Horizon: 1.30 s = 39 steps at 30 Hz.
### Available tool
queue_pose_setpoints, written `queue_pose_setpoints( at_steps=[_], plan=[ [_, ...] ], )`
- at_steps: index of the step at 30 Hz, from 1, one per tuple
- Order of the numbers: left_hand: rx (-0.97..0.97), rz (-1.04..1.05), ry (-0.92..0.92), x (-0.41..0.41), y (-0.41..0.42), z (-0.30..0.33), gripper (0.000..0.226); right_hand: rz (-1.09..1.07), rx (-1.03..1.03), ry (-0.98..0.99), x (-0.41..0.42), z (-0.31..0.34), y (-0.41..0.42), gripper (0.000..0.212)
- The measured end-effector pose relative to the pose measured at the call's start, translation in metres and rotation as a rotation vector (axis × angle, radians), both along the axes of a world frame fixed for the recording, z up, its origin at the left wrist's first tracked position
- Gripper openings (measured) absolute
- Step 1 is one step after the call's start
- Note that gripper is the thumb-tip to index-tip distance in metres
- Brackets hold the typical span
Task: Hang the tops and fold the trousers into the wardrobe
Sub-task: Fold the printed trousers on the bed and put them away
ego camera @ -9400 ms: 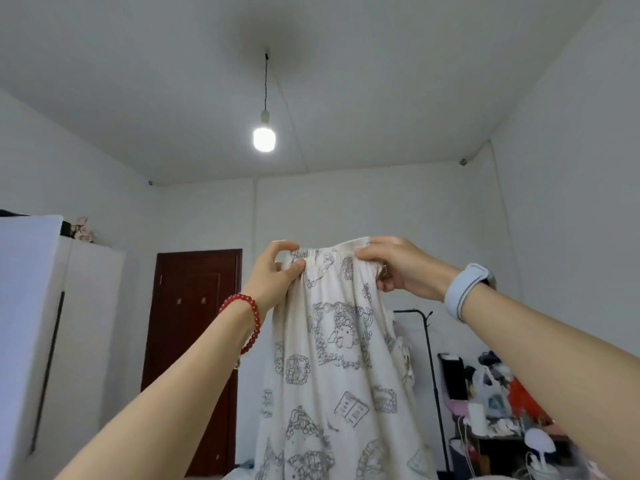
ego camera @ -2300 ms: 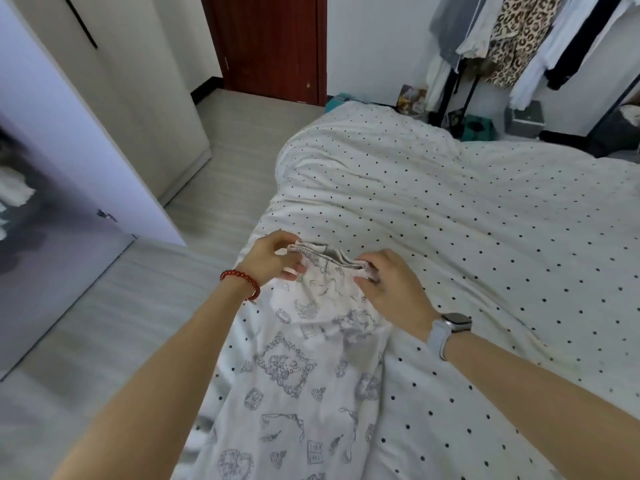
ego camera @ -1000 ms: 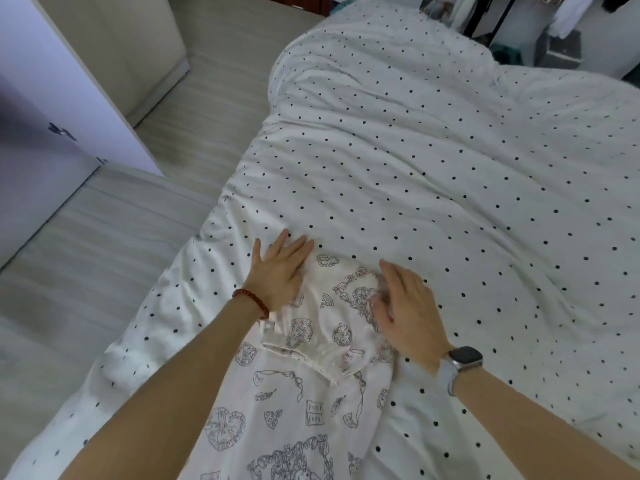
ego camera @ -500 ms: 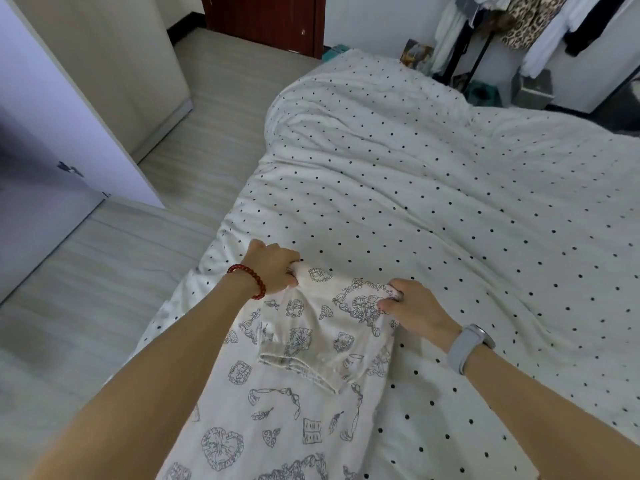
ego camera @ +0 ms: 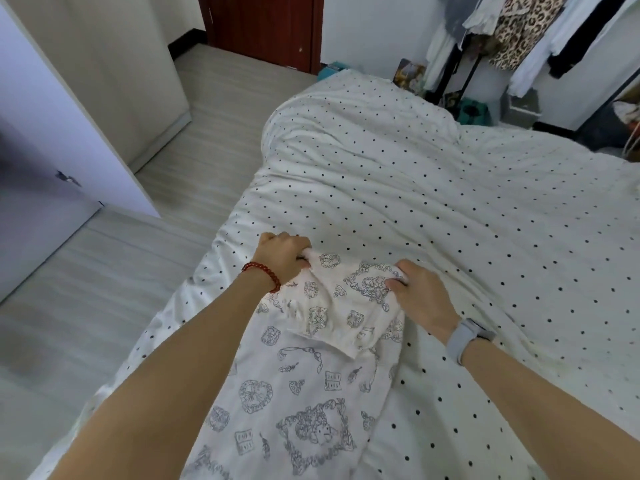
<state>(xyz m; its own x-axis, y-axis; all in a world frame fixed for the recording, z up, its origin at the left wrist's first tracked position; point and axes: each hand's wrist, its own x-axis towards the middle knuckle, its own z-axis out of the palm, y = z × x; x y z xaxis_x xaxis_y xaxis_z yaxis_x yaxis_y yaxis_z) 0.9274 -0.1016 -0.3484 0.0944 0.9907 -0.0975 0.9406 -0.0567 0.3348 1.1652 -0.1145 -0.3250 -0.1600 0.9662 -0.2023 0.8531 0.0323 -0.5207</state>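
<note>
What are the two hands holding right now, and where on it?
Both hold the printed trousers on the bed: the left hand grips the left corner of the folded far edge, the right hand the right corner.

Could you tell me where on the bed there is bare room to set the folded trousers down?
The duvet is bare beyond both hands, toward the clothes rack, and right of the right hand. The near-left edge is crowded: trousers, left hand.

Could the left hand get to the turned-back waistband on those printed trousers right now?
Probably yes. The waistband lies bare on the trousers, just nearer than the left hand, with nothing over it. But that hand grips the fold's far corner and must let go.
</note>
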Motion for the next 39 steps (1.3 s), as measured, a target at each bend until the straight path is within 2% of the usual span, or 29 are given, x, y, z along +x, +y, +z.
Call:
queue_pose_setpoints(
  at_steps=[3,5,9,14,18,22,26,28,29,30,32,34,37,39],
  plan=[
    [0.045,0.006,-0.127,-0.014,-0.028,-0.007,0.01,0.024,0.044,0.154,-0.003,-0.001,-0.03,0.007],
    [0.134,-0.04,-0.148,-0.022,-0.048,-0.008,0.009,0.067,0.096,0.218,-0.005,0.0,-0.052,0.006],
    [0.316,-0.129,-0.163,-0.038,-0.09,-0.007,0.026,0.276,0.273,0.182,-0.007,0.001,-0.095,0.01],
    [0.397,-0.236,-0.136,-0.052,-0.15,-0.017,0.045,0.554,0.447,0.111,-0.01,-0.01,-0.143,0.011],
    [0.377,-0.309,-0.095,-0.061,-0.193,-0.045,0.043,0.711,0.425,0.075,-0.017,-0.033,-0.179,0.022],
    [0.287,-0.337,-0.056,-0.06,-0.224,-0.075,0.039,0.768,0.366,0.017,-0.018,-0.063,-0.207,0.028],
    [-0.003,-0.3,-0.031,-0.056,-0.249,-0.101,0.067,0.777,0.236,-0.107,-0.011,-0.087,-0.228,0.031],
    [-0.138,-0.166,-0.126,-0.056,-0.258,-0.101,0.08,0.779,0.177,-0.142,-0.005,-0.088,-0.234,0.033],
    [-0.197,-0.076,-0.17,-0.056,-0.262,-0.099,0.078,0.772,0.185,-0.146,-0.003,-0.085,-0.237,0.031],
    [-0.184,0.007,-0.193,-0.056,-0.263,-0.095,0.072,0.754,0.234,-0.145,-0.002,-0.082,-0.239,0.027],
    [0.001,0.091,-0.167,-0.051,-0.259,-0.087,0.061,0.685,0.379,-0.153,-0.007,-0.077,-0.235,0.023],
    [0.1,0.086,-0.144,-0.037,-0.245,-0.086,0.059,0.62,0.474,-0.214,-0.023,-0.074,-0.226,0.031],
    [0.09,0.055,-0.087,-0.004,-0.229,-0.096,0.055,0.618,0.411,-0.37,-0.046,-0.083,-0.213,0.052],
    [-0.001,0.099,-0.074,0.007,-0.23,-0.113,0.056,0.649,0.33,-0.458,-0.045,-0.097,-0.21,0.059]
  ],
)
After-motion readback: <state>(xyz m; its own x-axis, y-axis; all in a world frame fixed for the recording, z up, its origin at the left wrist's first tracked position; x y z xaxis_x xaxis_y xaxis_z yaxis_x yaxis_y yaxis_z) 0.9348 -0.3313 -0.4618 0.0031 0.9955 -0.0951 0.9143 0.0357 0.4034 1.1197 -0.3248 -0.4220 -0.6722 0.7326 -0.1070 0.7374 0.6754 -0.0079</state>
